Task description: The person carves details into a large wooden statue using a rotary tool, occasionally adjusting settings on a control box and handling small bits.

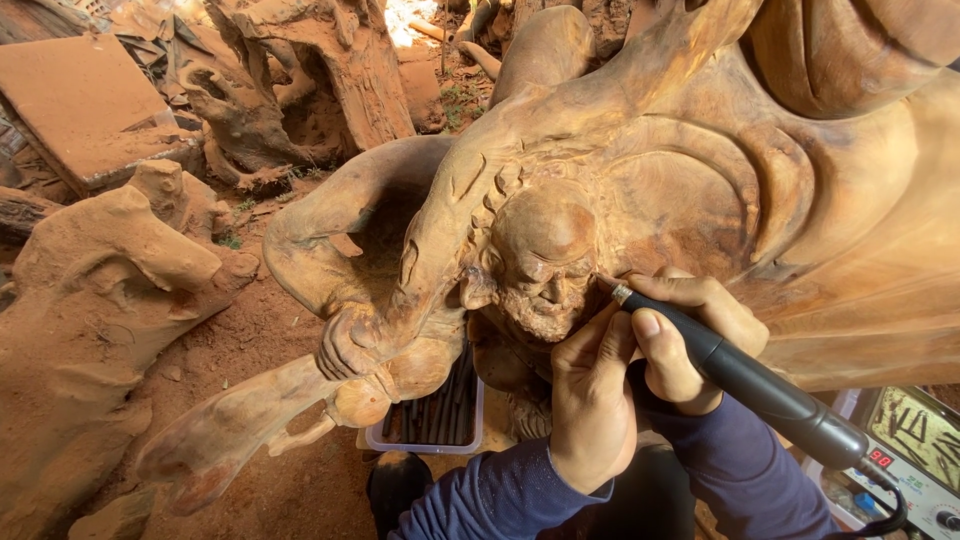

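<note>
right hand (690,335) closed around black rotary carving tool (745,385), tip at carved wooden face (545,265) just left of it | left hand (590,395) curled, braced against the tool beneath the face | tray of bits (432,425) lower left | control box (915,465) lower right

Warm, even daylight; one overexposed sunlit patch at top centre. Soft shadows under the wooden carving (560,230). Sharp focus, wide-angle bending at edges.

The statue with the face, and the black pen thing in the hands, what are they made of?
The statue looks like bare, unvarnished wood: orange-brown, matte, with grain lines and rough cut marks. The black tool, gripped by the right hand and steadied by the left hand, seems smooth plastic or rubber, with a shiny metal collar at its tip.
</note>
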